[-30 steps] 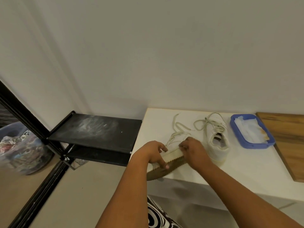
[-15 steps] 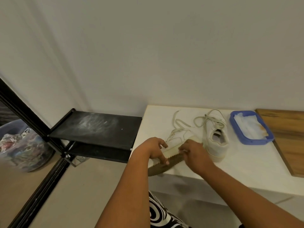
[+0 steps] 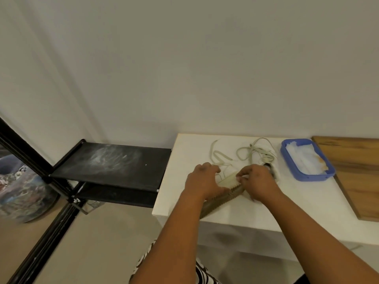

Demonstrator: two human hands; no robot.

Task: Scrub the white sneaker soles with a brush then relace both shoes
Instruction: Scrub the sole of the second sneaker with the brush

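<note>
1. White canvas-like upper over a tan, ridged sole: the near sneaker (image 3: pixel 226 188) lies tipped on its side at the front edge of the table (image 3: pixel 242 212), sole edge towards me, heel end jutting past that edge.
2. I judge it light and fairly stiff through the sole but soft in the upper, so I would steady it by the sole rim and leave the eyelet area free.
3. My left hand (image 3: pixel 202 184) curls over the shoe's near end and holds it down; my right hand (image 3: pixel 255 182) has its fingers bunched at the upper, apparently pinching the lace or the eyelet edge, though I cannot tell which.
4. The loose lace (image 3: pixel 218 155) trails behind the hands; it is thin and limp, so it needs pinching close to its tip for threading.
5. The second sneaker (image 3: pixel 273 171) stands just behind my right hand, mostly hidden, its own pale lace (image 3: pixel 253 151) piled in loops beyond it.
6. Relacing looks to be the step in hand; I see no brush.
</note>
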